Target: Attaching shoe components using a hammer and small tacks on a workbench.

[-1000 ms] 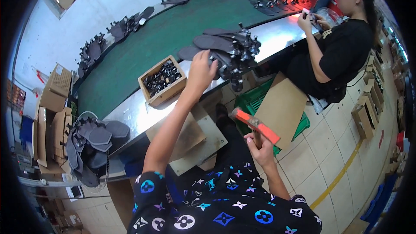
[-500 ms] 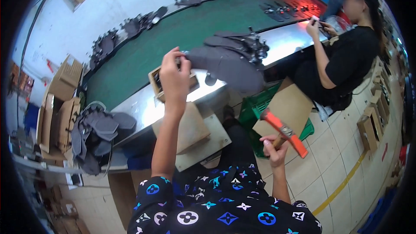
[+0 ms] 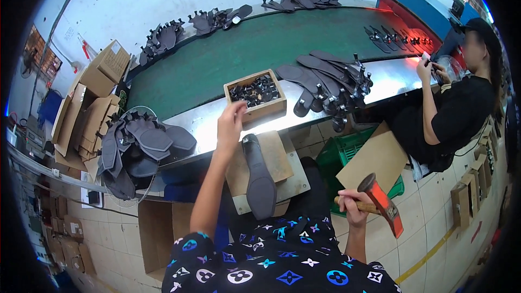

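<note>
A dark grey shoe sole point(image 3: 261, 184) lies lengthwise on a wooden block point(image 3: 279, 157), its wide end toward me and a dark fitting at its far, narrow end. My left hand point(image 3: 230, 125) hovers just beyond that narrow end, by the front wall of a wooden box point(image 3: 266, 111) of small black parts. Its fingers are loosely bent and apart, with nothing visible in them. Off to the right, my right hand point(image 3: 354, 209) grips the wooden handle of a hammer point(image 3: 384, 206) with an orange head, held in the air.
Soles with small heels point(image 3: 325, 81) are heaped right of the box on the metal ledge. More soles fill a round wire basket point(image 3: 135, 146) at left. Beyond runs a green conveyor belt point(image 3: 217, 70). A green crate point(image 3: 331, 157) and a co-worker point(image 3: 461, 97) are on the right.
The sole that my left hand held up over the ledge now rests on the block. My left hand has let go and is by the box. The hammer has turned in my right hand; the view has shifted.
</note>
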A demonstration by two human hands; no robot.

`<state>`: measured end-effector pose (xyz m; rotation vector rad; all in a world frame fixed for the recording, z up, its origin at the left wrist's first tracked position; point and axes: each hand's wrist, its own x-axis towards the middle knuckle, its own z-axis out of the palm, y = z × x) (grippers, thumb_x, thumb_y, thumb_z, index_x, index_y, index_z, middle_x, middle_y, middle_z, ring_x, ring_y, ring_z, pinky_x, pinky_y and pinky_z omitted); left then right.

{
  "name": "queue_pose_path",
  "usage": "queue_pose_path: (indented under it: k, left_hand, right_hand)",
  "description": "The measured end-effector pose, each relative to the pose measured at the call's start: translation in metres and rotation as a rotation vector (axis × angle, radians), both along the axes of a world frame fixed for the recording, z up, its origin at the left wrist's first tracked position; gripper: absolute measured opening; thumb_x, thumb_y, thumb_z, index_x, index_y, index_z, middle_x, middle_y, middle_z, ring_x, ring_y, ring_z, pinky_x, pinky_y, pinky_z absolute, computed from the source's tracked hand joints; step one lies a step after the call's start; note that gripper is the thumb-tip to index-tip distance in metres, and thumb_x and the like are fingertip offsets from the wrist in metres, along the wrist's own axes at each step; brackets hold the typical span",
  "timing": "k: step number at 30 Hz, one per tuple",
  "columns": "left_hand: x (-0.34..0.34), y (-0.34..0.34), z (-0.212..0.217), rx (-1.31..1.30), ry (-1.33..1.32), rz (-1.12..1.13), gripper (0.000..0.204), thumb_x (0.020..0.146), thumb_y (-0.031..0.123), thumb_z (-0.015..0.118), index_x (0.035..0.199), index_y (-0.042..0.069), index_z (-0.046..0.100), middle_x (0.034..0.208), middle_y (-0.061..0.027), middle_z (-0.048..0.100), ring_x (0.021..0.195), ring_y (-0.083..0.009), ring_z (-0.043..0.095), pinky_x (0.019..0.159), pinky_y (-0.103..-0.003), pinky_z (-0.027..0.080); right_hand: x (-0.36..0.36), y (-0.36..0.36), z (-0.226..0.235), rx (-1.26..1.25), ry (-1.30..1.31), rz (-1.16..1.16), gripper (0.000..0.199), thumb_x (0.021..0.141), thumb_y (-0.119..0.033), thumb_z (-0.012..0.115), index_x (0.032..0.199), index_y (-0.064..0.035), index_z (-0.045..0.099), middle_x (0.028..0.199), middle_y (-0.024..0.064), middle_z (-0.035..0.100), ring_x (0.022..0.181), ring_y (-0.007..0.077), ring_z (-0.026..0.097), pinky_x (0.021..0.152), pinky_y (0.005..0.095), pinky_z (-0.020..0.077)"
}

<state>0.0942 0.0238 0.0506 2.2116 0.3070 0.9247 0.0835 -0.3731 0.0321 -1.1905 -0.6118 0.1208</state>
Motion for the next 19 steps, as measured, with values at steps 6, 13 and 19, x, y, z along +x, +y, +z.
queue_pose_path:
  k: [6,13,19]
  left_hand:
    - [0.105,0.067,-0.002,0.381,0.473,0.068,0.014,0.083,0.011,0.070,0.092,-0.001,0.073,0.094,-0.0221,0.071,0.090,-0.0383,0.069,0.078,-0.045,0.055]
    - [0.092,0.050,0.028,0.371,0.524,0.132,0.014,0.076,0.011,0.077,0.089,0.006,0.078,0.086,-0.0163,0.073,0.077,-0.0315,0.071,0.069,-0.039,0.055]
    - [-0.003,-0.047,0.090,0.172,-0.140,-0.073,0.011,0.083,0.005,0.077,0.092,0.009,0.080,0.087,-0.0075,0.071,0.074,-0.0174,0.069,0.064,-0.028,0.053]
  right_hand:
    - [0.013,0.014,0.009,-0.086,-0.012,0.089,0.019,0.091,-0.001,0.054,0.100,0.0078,0.069,0.064,0.0034,0.055,0.049,0.0088,0.048,0.052,0.0247,0.0403]
    - [0.020,0.034,0.019,-0.130,0.097,0.024,0.018,0.093,0.000,0.058,0.105,0.0042,0.071,0.063,0.0027,0.057,0.051,0.0088,0.053,0.045,0.0211,0.0372]
    - [0.048,0.081,0.050,-0.026,0.035,0.129,0.025,0.093,0.000,0.063,0.118,-0.0015,0.068,0.074,0.0113,0.068,0.052,0.0088,0.056,0.044,0.0199,0.0400]
